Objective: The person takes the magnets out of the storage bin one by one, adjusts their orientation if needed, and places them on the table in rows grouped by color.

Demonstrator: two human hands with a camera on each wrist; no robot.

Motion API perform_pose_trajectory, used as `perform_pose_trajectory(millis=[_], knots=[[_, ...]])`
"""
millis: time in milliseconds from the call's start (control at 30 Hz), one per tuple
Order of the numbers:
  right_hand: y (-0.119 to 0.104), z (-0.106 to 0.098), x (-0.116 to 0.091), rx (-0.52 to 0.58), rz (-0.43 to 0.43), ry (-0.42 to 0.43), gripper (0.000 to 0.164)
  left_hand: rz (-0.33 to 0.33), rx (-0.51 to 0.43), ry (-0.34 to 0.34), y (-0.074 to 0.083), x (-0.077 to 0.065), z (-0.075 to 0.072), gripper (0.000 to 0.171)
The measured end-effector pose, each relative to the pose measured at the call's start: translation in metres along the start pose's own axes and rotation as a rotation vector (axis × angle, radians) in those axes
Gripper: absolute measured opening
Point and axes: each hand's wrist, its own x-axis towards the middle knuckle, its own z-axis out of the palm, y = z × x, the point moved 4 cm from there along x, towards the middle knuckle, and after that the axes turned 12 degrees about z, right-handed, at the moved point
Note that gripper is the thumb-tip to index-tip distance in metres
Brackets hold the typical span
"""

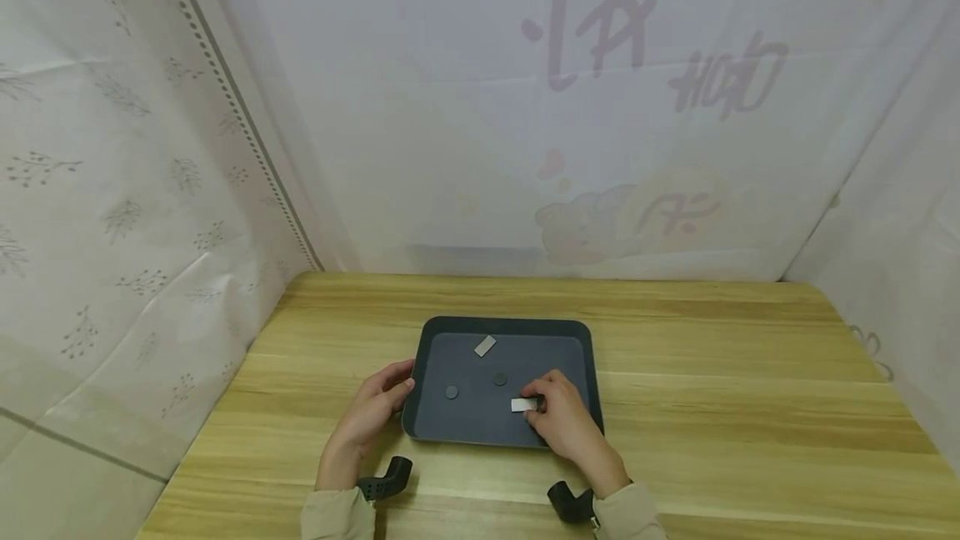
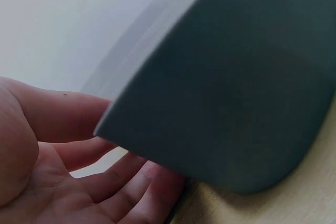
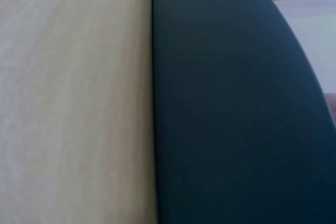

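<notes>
A dark blue-grey tray [image 1: 480,432] lies on the wooden table. My left hand [image 1: 375,402] grips its left side; in the left wrist view the thumb meets the rim of the tray [image 2: 220,103] and the other fingers bend against the outer wall. Over the tray's right part, my right hand [image 1: 564,419] pinches a small white rectangular block [image 1: 522,405] between thumb and fingers. Another pale rectangular block [image 1: 485,346] lies near the tray's back. Two small grey discs [image 1: 452,392] rest on its floor. The right wrist view shows mostly the tray wall [image 3: 236,98], with the held block hidden.
The wood-grain table [image 1: 712,407] extends on both sides of the tray. Behind it hangs a pale printed cloth [image 1: 450,107], with another patterned cloth [image 1: 135,190] at the left. Black wrist mounts [image 1: 386,482] sit near both sleeves.
</notes>
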Motion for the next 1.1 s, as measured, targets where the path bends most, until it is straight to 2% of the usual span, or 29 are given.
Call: perform_pose_trajectory(millis=[467,1100], knots=[[0.0008,0.0007,0.0,0.005,-0.012,0.009,0.016,-0.005,0.0,0.006,0.0013,-0.0004,0.0005,0.044],[-0.0023,0.0011,-0.0013,-0.006,-0.017,-0.042,0.015,-0.001,-0.008,0.013,0.0013,-0.0005,0.0013,0.044]])
